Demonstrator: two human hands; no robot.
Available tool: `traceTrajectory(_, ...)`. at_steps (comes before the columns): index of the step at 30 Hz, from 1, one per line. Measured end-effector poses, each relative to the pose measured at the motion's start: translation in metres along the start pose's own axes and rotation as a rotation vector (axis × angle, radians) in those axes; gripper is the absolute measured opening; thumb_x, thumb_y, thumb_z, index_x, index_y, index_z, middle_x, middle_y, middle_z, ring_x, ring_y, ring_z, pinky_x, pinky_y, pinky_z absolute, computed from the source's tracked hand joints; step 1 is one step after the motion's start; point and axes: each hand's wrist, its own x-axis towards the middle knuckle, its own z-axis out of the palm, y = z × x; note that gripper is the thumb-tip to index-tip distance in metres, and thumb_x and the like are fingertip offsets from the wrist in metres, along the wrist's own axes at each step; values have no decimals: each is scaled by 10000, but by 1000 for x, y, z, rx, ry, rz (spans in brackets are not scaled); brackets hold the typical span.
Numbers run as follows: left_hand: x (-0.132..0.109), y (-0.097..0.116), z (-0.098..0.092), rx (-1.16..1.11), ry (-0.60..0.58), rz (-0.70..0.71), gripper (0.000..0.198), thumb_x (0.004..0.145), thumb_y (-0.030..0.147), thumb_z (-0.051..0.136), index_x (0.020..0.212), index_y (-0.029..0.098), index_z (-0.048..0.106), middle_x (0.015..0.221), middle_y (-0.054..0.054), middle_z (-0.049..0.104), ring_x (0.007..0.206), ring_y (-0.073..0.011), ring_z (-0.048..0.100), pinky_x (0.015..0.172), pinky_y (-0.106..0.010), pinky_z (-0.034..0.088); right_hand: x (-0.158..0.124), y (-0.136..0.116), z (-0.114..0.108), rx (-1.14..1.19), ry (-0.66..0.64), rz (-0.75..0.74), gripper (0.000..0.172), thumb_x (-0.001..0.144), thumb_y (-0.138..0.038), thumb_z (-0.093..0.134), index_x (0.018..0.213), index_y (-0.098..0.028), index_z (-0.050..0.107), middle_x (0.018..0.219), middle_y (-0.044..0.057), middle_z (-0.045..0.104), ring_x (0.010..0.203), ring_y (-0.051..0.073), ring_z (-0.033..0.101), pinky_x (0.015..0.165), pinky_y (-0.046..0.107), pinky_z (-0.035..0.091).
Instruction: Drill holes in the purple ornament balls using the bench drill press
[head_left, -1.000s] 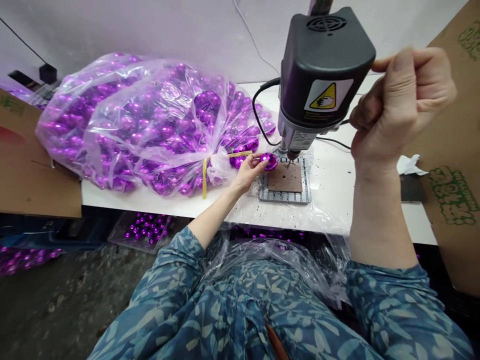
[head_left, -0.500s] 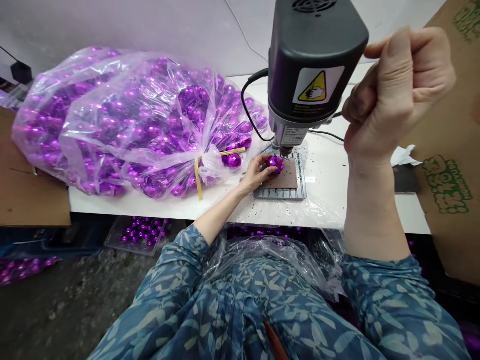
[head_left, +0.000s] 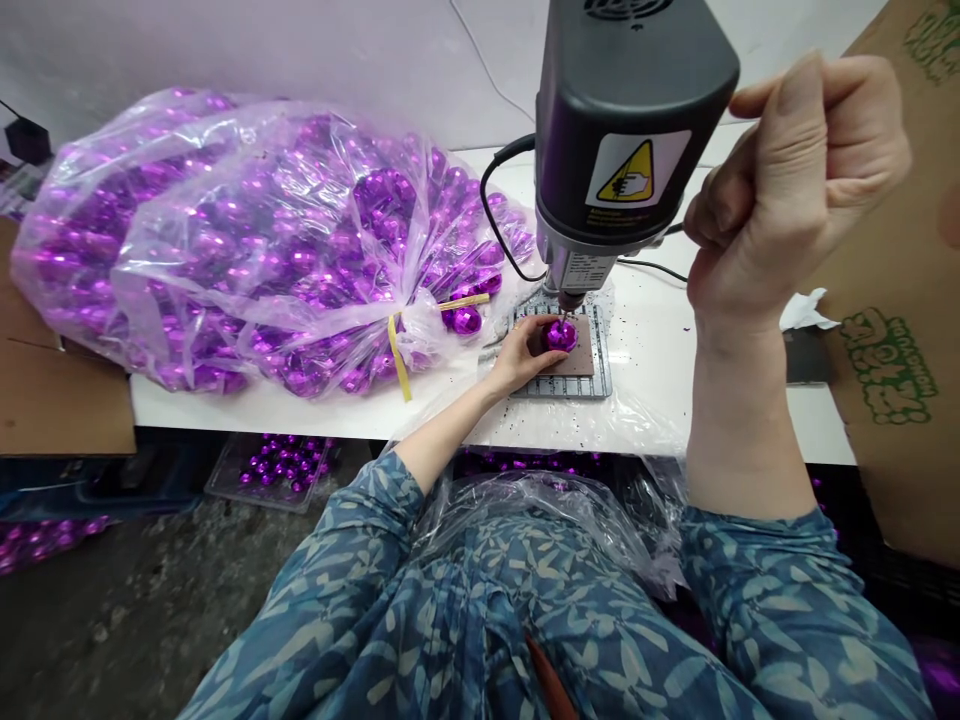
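Observation:
My left hand (head_left: 525, 353) pinches a shiny purple faceted ball (head_left: 562, 336) between thumb and fingers. The ball rests on a brown square board (head_left: 577, 362) on the grey slotted base (head_left: 600, 388) of a drill press (head_left: 637, 120). Directly over the ball is the drill chuck (head_left: 571, 302), its bit reaching down to the ball's top; whether it has entered cannot be made out. Raised beside the motor housing, my right hand (head_left: 802, 180) is closed in a fist. Whatever lies inside those fingers is hidden.
A large clear bag (head_left: 262, 260) of purple balls, tied with yellow ribbon, fills the table's left side. Cardboard boxes (head_left: 892, 300) flank both ends. Black cables run behind the press. Below the table edge sits a clear tray (head_left: 225, 480) of purple balls. Dark shavings dot the white tabletop.
My left hand has shifted the purple ball slightly right and toward me, so it is now beneath the drill bit. My right hand stays nearly still.

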Motion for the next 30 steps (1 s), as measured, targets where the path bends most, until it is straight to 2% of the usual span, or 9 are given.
traceTrajectory(4,1,-2,0,-22,-1,4,601,840,419,903,1349,222,654,1388,-132,709,1345,-317,654,1205,-522,509,-3,1,-5,5,-5,-19,637,762,-834,696,750,-203,606,444,-93,219,333,28,222,353,253,104)
traceTrajectory(12,0,0,0,14,0,-11,579,853,397,899,1352,233,654,1376,-131,711,1329,-319,660,1179,-531,533,-29,8,-17,52,40,-94,448,883,-601,749,762,-187,626,450,-95,207,321,12,216,370,218,118)
traceTrajectory(20,-1,2,-1,19,6,-5,576,845,406,907,1339,236,664,1358,-119,728,1337,-335,659,1196,-534,520,-44,12,-19,5,98,-147,485,886,-666,709,751,-220,576,487,-75,165,333,33,173,389,264,124)
traceTrajectory(26,-3,4,-1,6,6,-5,571,861,427,895,1346,237,661,1363,-120,720,1339,-327,658,1198,-513,516,-53,22,-25,-21,108,-207,398,961,-623,623,820,-251,612,491,-67,126,361,50,174,441,273,178)
traceTrajectory(30,-2,1,0,5,7,-3,583,853,428,899,1348,241,653,1354,-112,725,1322,-321,669,1190,-507,523,-59,34,-29,-4,123,-272,406,968,-628,600,811,-255,564,465,-83,85,331,55,120,421,275,134)
